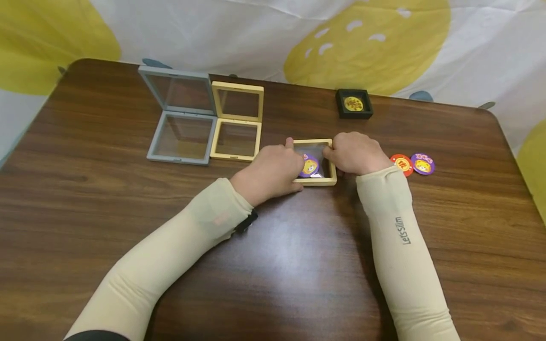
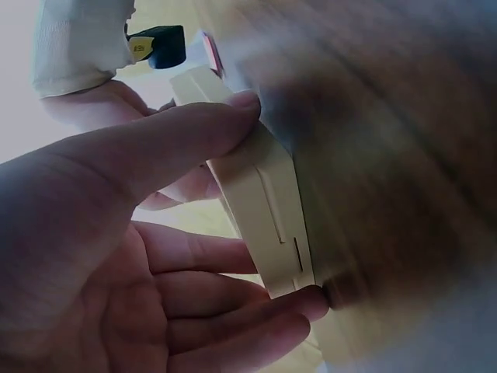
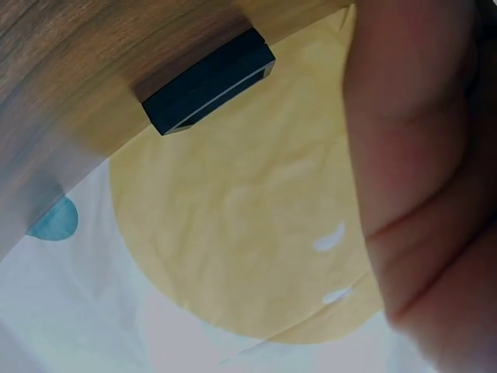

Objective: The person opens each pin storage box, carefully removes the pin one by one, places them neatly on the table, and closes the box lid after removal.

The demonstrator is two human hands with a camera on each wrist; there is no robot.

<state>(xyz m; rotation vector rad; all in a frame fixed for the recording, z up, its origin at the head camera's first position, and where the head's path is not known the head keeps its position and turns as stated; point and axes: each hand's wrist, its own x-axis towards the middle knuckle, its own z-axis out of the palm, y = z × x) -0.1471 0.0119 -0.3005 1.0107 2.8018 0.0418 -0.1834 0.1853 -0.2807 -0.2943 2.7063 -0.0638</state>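
A small cream-coloured display frame (image 1: 317, 182) with clear film is held between both hands, close over the table. Inside it, a round purple token with a yellow cartoon animal (image 1: 310, 166) lies toward the left, partly covered by fingers. My left hand (image 1: 270, 170) grips the frame's left end. In the left wrist view its thumb lies along one edge of the frame (image 2: 268, 202) and the fingers along another. At the right end my right hand (image 1: 357, 152) pinches the upper corner with curled fingers. The right wrist view shows only part of that hand (image 3: 411, 155).
Left of the hands stand an opened grey frame (image 1: 158, 137) and an opened cream frame (image 1: 215, 137), lids raised. Toward the back is a black frame (image 1: 341, 111) with a gold coin. A red token (image 1: 403, 165) and another purple token (image 1: 423, 164) lie right of the right hand.
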